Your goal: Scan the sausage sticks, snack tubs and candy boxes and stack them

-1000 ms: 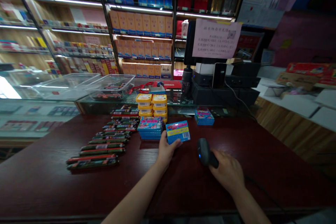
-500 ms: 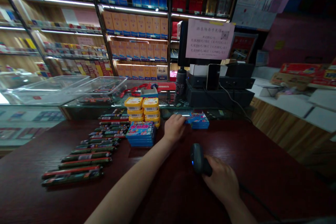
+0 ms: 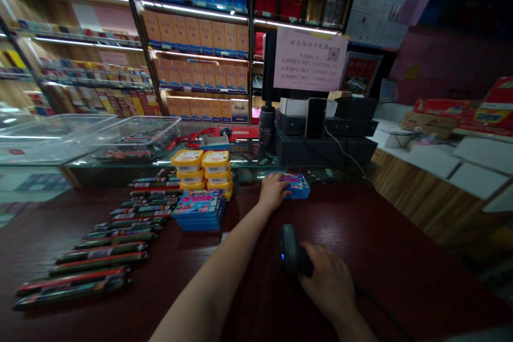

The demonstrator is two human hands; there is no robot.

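Observation:
My left hand [image 3: 273, 191] reaches across the dark red counter [image 3: 385, 246] and rests on the small stack of blue packets [image 3: 296, 185] at the far edge, fingers curled over its left side. My right hand [image 3: 326, 283] is wrapped round the handle of a black barcode scanner [image 3: 289, 250], whose head shows a small blue light and lies on the counter. A taller pile of blue packets [image 3: 199, 208] sits left of my left forearm. Behind it stand stacked yellow-lidded tubs [image 3: 202, 169].
A row of several long dark stick packs [image 3: 104, 240] runs down the left of the counter. Clear plastic trays [image 3: 132, 136] sit on the glass case behind. A till with a phone and a paper notice [image 3: 309, 60] stands at the back. Shelves of boxed goods fill the wall.
My left hand carried a blue packet from beside the tall pile over to the small stack at the far edge and now rests on it. The right hand kept the scanner.

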